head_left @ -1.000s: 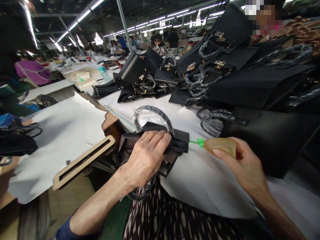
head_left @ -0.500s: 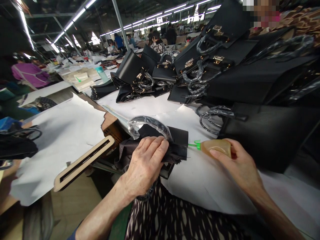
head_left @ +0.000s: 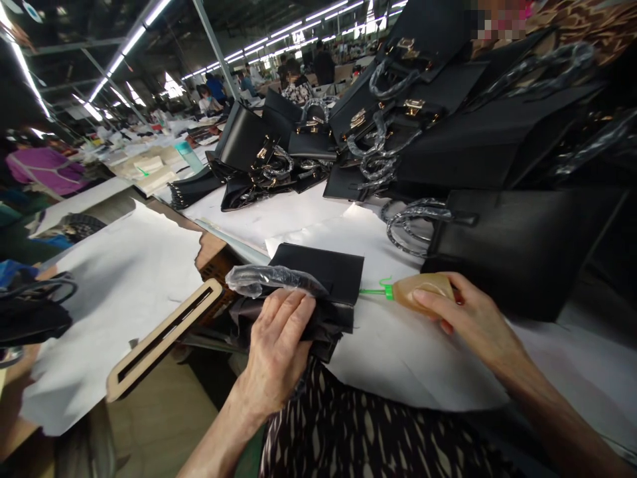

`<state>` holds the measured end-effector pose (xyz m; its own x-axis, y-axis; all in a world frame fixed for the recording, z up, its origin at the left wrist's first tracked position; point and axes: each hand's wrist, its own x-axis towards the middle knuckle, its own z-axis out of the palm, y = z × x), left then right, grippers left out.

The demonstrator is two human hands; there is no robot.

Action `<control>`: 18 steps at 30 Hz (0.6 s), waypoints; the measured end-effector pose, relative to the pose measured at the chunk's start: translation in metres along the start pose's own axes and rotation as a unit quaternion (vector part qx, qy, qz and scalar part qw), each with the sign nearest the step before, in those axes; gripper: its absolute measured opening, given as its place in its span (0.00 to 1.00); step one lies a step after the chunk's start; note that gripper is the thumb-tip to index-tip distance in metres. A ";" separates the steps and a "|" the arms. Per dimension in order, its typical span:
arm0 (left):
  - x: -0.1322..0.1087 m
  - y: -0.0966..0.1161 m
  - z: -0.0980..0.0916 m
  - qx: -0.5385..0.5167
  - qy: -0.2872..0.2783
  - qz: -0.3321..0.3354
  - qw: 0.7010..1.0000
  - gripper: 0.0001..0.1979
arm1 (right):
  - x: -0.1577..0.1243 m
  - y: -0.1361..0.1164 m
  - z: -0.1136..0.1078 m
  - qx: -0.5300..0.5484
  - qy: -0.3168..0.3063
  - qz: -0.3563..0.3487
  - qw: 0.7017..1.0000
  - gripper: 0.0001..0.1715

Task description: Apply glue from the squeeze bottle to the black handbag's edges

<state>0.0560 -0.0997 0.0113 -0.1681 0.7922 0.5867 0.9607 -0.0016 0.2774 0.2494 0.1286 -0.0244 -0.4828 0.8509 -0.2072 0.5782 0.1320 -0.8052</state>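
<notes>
A black handbag (head_left: 323,265) with a plastic-wrapped handle (head_left: 273,280) lies at the table edge in front of me. My left hand (head_left: 281,345) is closed over its near side, gripping the bag and its dark lining. To the right, my right hand (head_left: 462,309) is wrapped round a soft amber glue bottle (head_left: 421,292). The bottle lies on its side in the air, and its thin green nozzle (head_left: 373,291) points left at the bag's right edge. Its tip is at or very near that edge; I cannot tell if they touch.
White paper (head_left: 398,358) covers the table. Many black handbags (head_left: 507,259) are piled at the back and right, their handles wrapped in plastic. A pale slotted frame (head_left: 164,338) juts out on the left. A teal bottle (head_left: 188,156) stands farther back. People work in the distance.
The bag has been turned and flattened, so more of its black panel shows, and its wrapped handle has dropped lower. The glue bottle stays by the bag's right edge. The whole view has shifted slightly.
</notes>
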 end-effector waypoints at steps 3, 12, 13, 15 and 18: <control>-0.005 0.000 0.002 0.009 0.002 -0.003 1.000 0.25 | -0.002 0.000 -0.001 0.009 -0.009 0.007 1.000 0.26; -0.011 0.000 0.007 0.026 0.002 -0.006 1.000 0.27 | -0.012 -0.004 -0.001 0.023 -0.011 0.009 1.000 0.25; -0.011 0.000 0.006 0.029 0.003 -0.007 1.000 0.27 | -0.012 -0.004 -0.001 0.023 -0.011 0.011 1.000 0.25; -0.011 0.000 0.006 0.031 0.006 -0.007 0.999 0.28 | -0.013 -0.002 0.001 0.020 -0.014 0.014 1.000 0.26; -0.012 0.000 0.006 0.028 0.010 -0.003 1.000 0.28 | -0.010 0.004 0.003 0.001 0.005 0.013 1.000 0.27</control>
<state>0.0589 -0.1057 -0.0002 -0.1776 0.7798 0.6003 0.9705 0.0379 0.2379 0.2542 0.1187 -0.0273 -0.4609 0.8589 -0.2233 0.5889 0.1077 -0.8010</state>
